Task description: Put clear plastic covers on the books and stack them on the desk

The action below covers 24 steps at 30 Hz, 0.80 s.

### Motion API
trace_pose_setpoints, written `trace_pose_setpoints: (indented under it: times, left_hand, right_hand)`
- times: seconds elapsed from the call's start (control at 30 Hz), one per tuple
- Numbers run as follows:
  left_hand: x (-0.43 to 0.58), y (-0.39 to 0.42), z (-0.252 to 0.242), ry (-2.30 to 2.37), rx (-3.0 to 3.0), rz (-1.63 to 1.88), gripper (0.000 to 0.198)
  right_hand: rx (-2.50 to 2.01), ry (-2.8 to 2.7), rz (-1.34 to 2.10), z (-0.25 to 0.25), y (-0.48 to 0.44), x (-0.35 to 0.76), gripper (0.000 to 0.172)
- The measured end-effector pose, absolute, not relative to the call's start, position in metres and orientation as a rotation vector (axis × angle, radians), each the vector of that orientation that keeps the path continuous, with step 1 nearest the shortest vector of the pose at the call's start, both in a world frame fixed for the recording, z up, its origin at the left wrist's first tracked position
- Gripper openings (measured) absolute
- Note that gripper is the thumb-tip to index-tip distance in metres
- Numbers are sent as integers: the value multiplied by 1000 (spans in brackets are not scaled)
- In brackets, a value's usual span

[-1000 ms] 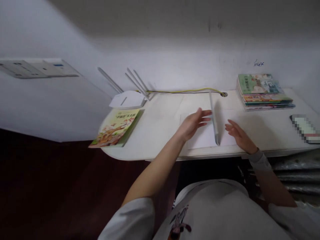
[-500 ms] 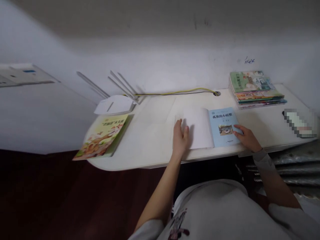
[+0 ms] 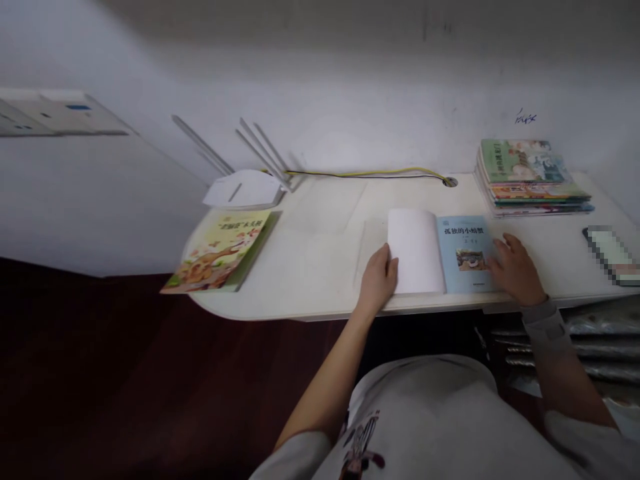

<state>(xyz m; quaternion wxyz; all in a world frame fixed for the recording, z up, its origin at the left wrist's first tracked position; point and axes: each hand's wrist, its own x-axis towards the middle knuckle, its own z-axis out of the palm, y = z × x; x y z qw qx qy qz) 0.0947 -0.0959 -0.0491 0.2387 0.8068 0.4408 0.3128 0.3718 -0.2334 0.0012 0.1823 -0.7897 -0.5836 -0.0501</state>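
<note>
In front of me an open book (image 3: 415, 257) lies on the white desk (image 3: 310, 267). Its left side is a blank white page, and its right side is a blue title page (image 3: 465, 240) with Chinese characters and a small picture. My left hand (image 3: 379, 280) holds the book's left edge, thumb on the near side and fingers behind it. At the right edge of the blue page is my right hand (image 3: 519, 270), its fingers apart and slightly blurred. Whether those fingertips touch the page I cannot tell.
A yellow-green book (image 3: 220, 250) overhangs the desk's left end, near a white router (image 3: 244, 189) with several antennas. Yellow and black cables (image 3: 360, 175) run to a desk hole. A stack of books (image 3: 535, 177) stands at right, beside a pixelated phone-like object (image 3: 613, 253).
My left hand has closed on the book's left edge, and the white page's left edge has lifted slightly. My right hand's fingers have spread at the right edge. The view has shifted.
</note>
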Motion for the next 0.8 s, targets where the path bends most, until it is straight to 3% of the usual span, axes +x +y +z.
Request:
trace_pose_setpoints:
  times: [0.13,0.33,0.57,0.8]
  left_hand:
    - [99,-98,-49,1106,2480,792,43]
    - [102,-101,-47,1093,2617,699,44]
    - [106,-111,-38,1366,2563,485,54]
    - [104,-114,-35,1380,2601,447,51]
  right_hand:
    - [-2014,-2063,-166,31,-180,327,50]
    - [-1985,-2423,133,35,-120,274,54]
    - [-2069,-2474,126,24,-123,288,50]
    - [-2023,-2505,48,29,-125,279,44]
